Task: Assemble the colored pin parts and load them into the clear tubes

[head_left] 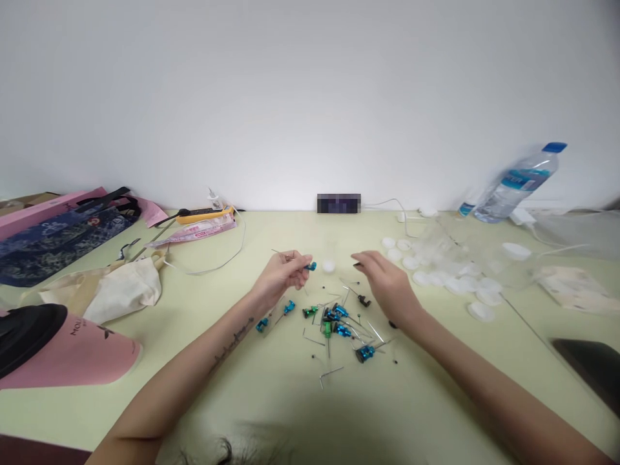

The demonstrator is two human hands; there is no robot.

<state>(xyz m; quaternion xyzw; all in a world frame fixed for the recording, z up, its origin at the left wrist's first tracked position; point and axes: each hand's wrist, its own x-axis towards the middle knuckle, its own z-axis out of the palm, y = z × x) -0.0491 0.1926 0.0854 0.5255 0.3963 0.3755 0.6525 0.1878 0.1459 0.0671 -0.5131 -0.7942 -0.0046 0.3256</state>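
My left hand [283, 274] is closed in a pinch on a small blue metal part [310, 265] with a thin metal rod sticking out toward the left. To its right my right hand [385, 284] hovers over the table, fingers curled, a tiny dark piece at its fingertips [357, 264]. Below and between the hands lies a scatter of several blue parts [341, 323], a green part [310, 311] and thin metal hex keys [330, 373] on the pale green table [271, 394]. A small white cap [329, 265] sits between the hands.
Several white round pads [455, 281] and clear plastic bags lie at the right, with a tilted water bottle [516, 184] behind. At the left are a cloth bag [113, 287], a pink bag [58, 229], a pink-and-black object [58, 352] and a yellow power strip [203, 214].
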